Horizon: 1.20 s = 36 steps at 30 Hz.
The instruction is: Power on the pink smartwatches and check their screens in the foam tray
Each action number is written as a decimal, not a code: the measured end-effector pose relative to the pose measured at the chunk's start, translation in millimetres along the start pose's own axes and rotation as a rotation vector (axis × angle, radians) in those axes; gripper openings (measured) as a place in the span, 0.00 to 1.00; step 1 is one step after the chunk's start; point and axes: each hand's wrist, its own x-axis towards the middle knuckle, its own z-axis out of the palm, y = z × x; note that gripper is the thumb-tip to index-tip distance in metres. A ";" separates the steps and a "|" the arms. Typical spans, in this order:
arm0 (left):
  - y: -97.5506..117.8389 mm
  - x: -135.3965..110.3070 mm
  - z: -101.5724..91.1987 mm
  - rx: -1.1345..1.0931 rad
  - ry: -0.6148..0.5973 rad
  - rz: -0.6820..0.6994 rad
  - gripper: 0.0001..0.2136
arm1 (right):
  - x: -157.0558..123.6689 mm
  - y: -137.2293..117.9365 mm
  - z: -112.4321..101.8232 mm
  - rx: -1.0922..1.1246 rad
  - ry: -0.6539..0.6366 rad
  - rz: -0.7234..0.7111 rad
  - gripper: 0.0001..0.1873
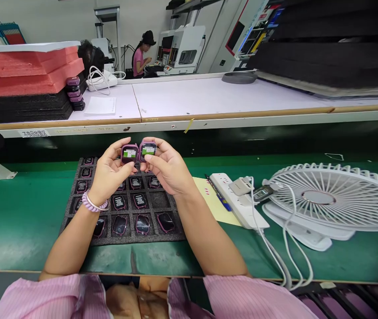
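My left hand point(108, 172) is closed round a purple smartwatch body point(129, 153) with a lit screen. My right hand point(166, 166) grips a second purple watch body point(148, 149), its screen also lit. The two watch bodies are held side by side, nearly touching, above a black foam tray point(175, 231) on the green bench. Several more purple watch bodies point(141, 223) lie in the tray's pockets, partly hidden by my wrists. A coiled band sits on my left wrist.
A white power strip point(239, 207) with a plugged charger and cables lies right of the tray, on a yellow paper point(213, 203). A white desk fan point(331, 199) lies flat further right. Behind, a raised white shelf point(209, 99) carries pink foam sheets point(26, 68), stacked watches point(75, 93) and black foam. A seated person point(140, 55) works far back.
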 end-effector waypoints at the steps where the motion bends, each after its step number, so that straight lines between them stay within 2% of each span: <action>1: -0.1 0.2 0.2 -0.006 0.000 -0.004 0.28 | 0.0 0.0 0.0 0.002 0.001 -0.002 0.25; 11: 4.1 0.5 2.7 -0.043 0.028 -0.089 0.23 | 1.0 2.8 -0.5 0.003 0.024 -0.010 0.27; 28: 7.6 4.4 -3.6 -0.104 0.021 -0.102 0.27 | 2.4 3.7 1.4 0.018 -0.008 -0.034 0.26; 32: 18.0 11.4 -5.6 -0.098 -0.001 -0.078 0.26 | 9.8 -6.6 0.6 0.056 -0.037 -0.046 0.24; 36: 41.4 36.3 -6.0 -0.087 -0.037 -0.002 0.26 | 35.9 -33.1 0.1 0.061 -0.103 -0.137 0.22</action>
